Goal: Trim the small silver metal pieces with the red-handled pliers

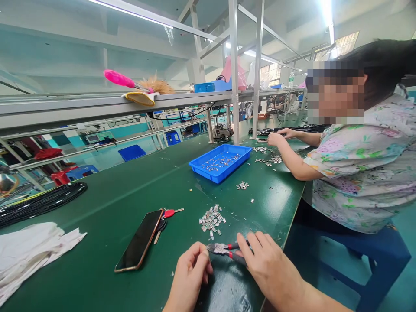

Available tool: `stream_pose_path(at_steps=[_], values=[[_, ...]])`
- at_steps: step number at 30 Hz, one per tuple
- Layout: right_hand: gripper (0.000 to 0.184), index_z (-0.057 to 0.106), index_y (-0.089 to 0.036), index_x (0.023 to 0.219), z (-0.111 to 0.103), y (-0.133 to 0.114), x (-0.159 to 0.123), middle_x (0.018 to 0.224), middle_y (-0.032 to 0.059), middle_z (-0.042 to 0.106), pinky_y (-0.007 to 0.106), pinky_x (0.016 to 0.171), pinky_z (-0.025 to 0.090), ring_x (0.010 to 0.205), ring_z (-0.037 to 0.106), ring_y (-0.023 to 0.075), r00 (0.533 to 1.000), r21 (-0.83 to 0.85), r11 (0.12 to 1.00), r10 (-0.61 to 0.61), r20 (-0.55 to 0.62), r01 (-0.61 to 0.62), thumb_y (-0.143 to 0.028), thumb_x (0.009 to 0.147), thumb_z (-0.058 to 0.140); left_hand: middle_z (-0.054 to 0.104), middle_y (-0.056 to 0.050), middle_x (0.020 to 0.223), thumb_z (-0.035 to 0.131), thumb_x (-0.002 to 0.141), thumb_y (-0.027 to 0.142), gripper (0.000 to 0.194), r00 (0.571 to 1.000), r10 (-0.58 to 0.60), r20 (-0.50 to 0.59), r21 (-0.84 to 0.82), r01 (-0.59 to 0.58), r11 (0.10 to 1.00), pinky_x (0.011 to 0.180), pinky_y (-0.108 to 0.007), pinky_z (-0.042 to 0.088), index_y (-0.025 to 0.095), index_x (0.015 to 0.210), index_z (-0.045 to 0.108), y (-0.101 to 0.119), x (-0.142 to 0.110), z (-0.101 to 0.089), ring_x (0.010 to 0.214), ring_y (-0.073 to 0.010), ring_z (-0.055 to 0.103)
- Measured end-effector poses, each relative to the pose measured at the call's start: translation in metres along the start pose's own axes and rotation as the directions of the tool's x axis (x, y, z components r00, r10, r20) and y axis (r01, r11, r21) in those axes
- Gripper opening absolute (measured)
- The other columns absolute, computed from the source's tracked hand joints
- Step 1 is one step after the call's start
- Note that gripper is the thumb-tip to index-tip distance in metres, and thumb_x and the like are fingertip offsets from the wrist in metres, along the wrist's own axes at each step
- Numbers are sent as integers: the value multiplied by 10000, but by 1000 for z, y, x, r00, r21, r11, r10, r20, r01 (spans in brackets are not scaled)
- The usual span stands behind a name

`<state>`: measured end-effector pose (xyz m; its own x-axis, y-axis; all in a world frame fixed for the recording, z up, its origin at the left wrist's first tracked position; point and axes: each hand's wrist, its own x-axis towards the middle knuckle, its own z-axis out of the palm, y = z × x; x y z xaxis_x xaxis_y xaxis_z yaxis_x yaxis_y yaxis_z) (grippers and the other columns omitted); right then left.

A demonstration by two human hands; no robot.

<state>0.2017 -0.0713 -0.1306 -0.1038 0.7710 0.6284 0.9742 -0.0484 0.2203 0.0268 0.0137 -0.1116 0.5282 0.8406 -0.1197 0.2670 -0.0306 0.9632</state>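
My right hand (264, 258) is closed around the dark handles of a pair of cutting pliers (221, 248) with red bands. The pliers' jaws point left and meet the fingertips of my left hand (192, 271). Those fingers are pinched together at the jaw tip on something too small to make out. Just beyond the pliers lies a loose pile of small silvery metal pieces (212, 220) on the green table (172, 251). A smaller cluster of similar pieces (242, 185) sits farther off, near a blue tray (217, 177) with scattered small parts inside.
Left of my hands lie a phone (139, 242), keys with a red head (169, 212) and a white cloth (35, 247). Coiled black cables (45, 201) rest at the far left. A co-worker (360, 160) sits on the right, hands over the table. Metal shelf posts (234, 86) rise behind the tray.
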Motion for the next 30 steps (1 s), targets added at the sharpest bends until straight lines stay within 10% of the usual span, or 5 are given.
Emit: stream_pose_path(at_steps=[5, 11, 21, 30], values=[[299, 633, -218, 910, 1, 4, 3, 728, -7, 557, 306, 582, 440, 651, 534, 169, 984, 200, 976, 48, 172, -83, -222, 639, 759, 535, 3, 621, 453, 846, 445, 321, 999, 36, 16, -38, -36, 999, 545, -209, 345, 173, 677, 449, -1, 1, -2, 529, -93, 430], [312, 614, -133, 1080, -11, -1, 8, 798, 78, 559, 375, 636, 415, 742, 518, 232, 998, -36, 998, 42, -35, -44, -246, 789, 593, 548, 1, 605, 472, 844, 440, 320, 999, 26, -24, -69, -28, 997, 530, -202, 342, 168, 675, 466, -2, 0, 0, 512, -92, 436], [316, 613, -114, 1094, -5, -7, 4, 776, 79, 562, 378, 619, 402, 706, 517, 229, 999, -88, 996, 11, -41, -15, -233, 806, 564, 542, 4, 586, 483, 822, 407, 290, 997, -12, -80, -118, 3, 993, 507, -197, 330, 166, 662, 466, -2, -1, 3, 494, -89, 427], [143, 606, -218, 920, 0, 16, 6, 780, 10, 556, 307, 609, 453, 694, 546, 169, 958, 245, 949, 133, 252, -197, -265, 787, 629, 555, -1, 625, 481, 844, 456, 330, 998, 28, -58, -131, -35, 991, 541, -202, 342, 165, 688, 483, 1, -2, 3, 525, -94, 437]])
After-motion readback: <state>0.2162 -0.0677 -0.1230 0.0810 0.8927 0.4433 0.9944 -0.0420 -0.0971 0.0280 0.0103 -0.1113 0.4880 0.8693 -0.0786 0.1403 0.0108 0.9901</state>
